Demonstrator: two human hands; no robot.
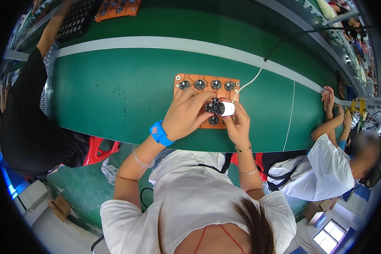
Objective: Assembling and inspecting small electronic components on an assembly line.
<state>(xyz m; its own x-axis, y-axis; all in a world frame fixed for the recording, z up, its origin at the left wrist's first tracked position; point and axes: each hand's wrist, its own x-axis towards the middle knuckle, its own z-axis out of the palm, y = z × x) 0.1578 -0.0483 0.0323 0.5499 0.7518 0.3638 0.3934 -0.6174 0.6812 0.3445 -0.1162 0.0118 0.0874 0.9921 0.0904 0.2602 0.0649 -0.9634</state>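
An orange tray (192, 94) lies on the green work table, with several small black round parts (200, 84) standing in its holes. Over its middle, my left hand (183, 113), with a blue wrist strap, pinches a black round part (211, 108) between thumb and fingers. My right hand (240, 126) grips a black cylindrical piece with a white end (228, 109), which meets the black part. A thin white cable (250, 81) runs up and right beside this piece. My fingers cover part of the tray and the contact between the two pieces.
Small dark bits (119, 91) lie scattered on the table to the left. A pale rail (156, 42) crosses behind the tray. Beyond it are another orange tray (114, 10) and a black tray (78, 19). People sit left and right of me.
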